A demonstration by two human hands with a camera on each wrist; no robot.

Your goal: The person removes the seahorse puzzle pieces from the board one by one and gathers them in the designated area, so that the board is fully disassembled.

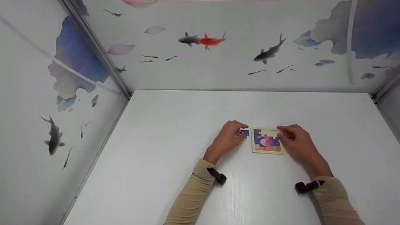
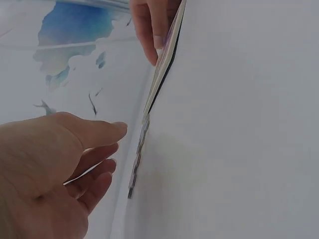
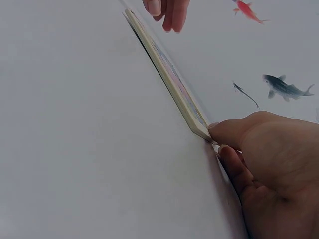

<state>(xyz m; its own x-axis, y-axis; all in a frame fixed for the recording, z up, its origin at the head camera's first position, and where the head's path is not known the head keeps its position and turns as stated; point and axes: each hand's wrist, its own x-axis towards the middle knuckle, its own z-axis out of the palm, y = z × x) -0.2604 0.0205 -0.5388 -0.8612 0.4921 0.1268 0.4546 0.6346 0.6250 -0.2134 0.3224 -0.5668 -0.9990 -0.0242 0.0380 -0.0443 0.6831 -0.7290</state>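
A square jigsaw puzzle board (image 1: 268, 152) with a pale frame lies flat on the white table. Colourful pieces fill much of it, and a bare pale patch shows at its upper right. My right hand (image 1: 297, 140) pinches the board's right edge between thumb and fingers. Just left of the board are loose puzzle pieces (image 1: 245, 132), dark blue and pink, partly hidden by my left hand (image 1: 229, 136). In the left wrist view these loose pieces (image 2: 137, 162) lie on the tabletop, and the left thumb and fingers stand apart, close beside them without gripping.
The white tabletop (image 1: 150, 162) runs back to a wall (image 1: 218, 68) painted with fish and petals. Another painted wall (image 1: 28, 131) stands along the left side. Each wrist wears a small black camera, seen at the left cuff (image 1: 220, 177) and right cuff (image 1: 302, 187).
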